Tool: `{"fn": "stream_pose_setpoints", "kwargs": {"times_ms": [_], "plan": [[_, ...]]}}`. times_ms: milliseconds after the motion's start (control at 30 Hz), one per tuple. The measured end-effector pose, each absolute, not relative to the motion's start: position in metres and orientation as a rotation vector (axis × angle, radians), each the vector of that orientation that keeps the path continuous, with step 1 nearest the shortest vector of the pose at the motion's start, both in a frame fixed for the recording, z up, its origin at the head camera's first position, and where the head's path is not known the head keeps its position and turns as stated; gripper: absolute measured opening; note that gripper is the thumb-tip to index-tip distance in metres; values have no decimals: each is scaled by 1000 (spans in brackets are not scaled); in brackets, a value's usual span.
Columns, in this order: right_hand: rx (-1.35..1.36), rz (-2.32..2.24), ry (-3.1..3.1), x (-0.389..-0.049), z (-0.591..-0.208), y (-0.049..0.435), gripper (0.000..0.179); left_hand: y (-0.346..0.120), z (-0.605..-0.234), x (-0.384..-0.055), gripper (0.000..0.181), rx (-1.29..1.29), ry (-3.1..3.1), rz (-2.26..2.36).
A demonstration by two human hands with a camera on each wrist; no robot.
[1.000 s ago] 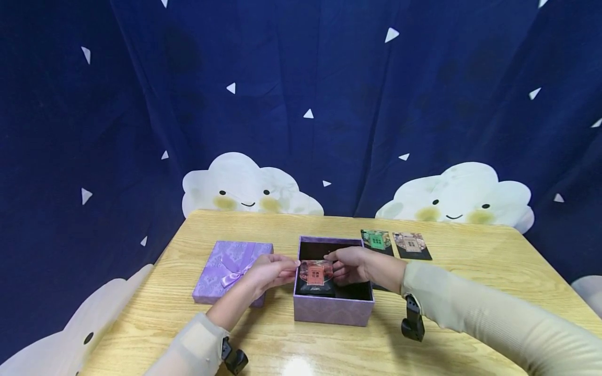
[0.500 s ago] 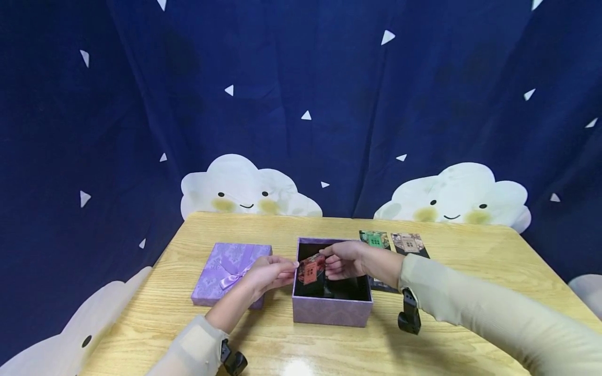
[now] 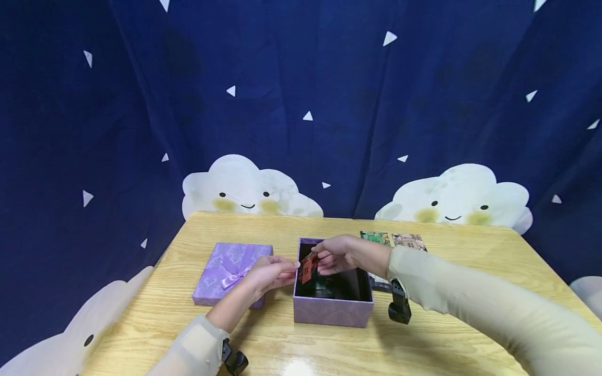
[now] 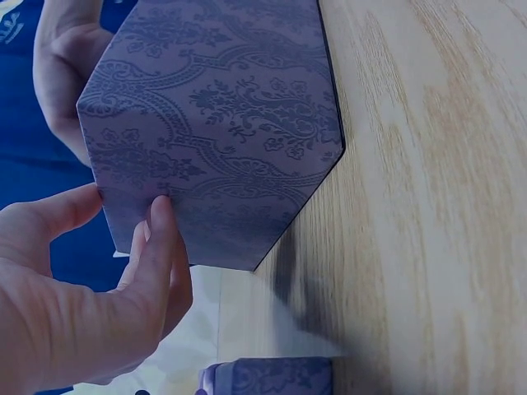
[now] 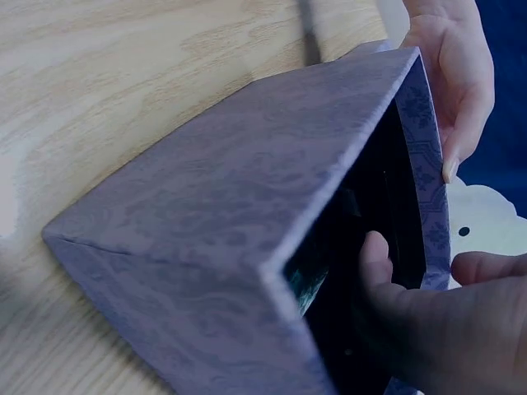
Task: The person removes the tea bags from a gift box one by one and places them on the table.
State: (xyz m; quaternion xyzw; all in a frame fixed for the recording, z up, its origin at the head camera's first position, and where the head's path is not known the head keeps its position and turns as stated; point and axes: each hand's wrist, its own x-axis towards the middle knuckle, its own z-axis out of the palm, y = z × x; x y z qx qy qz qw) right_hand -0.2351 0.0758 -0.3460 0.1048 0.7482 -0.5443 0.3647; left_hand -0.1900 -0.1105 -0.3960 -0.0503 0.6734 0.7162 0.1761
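Observation:
In the head view an open purple gift box with a dark inside stands mid-table. My right hand reaches in over its rim and pinches a dark packet with a red label, tilted steeply by the left wall. My left hand holds that wall. In the left wrist view its fingers press the patterned outside of the box, thumb at the rim. Low in the box, a shiny greenish patch shows in the right wrist view; the red-labelled packet is hidden there.
A purple lid with a ribbon bow lies left of the box, beside my left forearm. Behind my right arm are a green-labelled packet and a beige-labelled packet. Another dark packet shows partly under that wrist.
My right hand has tilted the red-labelled packet up from lying face-up in the box and shifted a little left with it. My left hand stays at the box wall.

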Motion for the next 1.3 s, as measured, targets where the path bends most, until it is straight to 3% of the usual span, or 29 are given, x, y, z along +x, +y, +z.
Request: {"fn": "stream_pose_setpoints", "kwargs": {"times_ms": [600, 700, 833, 933, 1233, 1300], "plan": [[237, -1336, 1965, -237, -365, 65, 17, -102, -400, -189, 18, -118, 1894, 2023], [166, -1355, 1968, -243, -377, 67, 18, -102, -401, -190, 20, -111, 1894, 2025], [105, -1389, 1931, -285, -432, 78, 16, -103, -400, -190, 25, -104, 1903, 2021], [144, -1380, 1931, -303, -452, 82, 16, -104, -400, -190, 27, -102, 1911, 2019], [246, -1466, 1923, -262, -392, 77, 29, -109, -398, -189, 28, -125, 1954, 2005], [211, -1483, 1883, -266, -395, 81, 26, -110, -397, -188, 26, -127, 1953, 2003]]}}
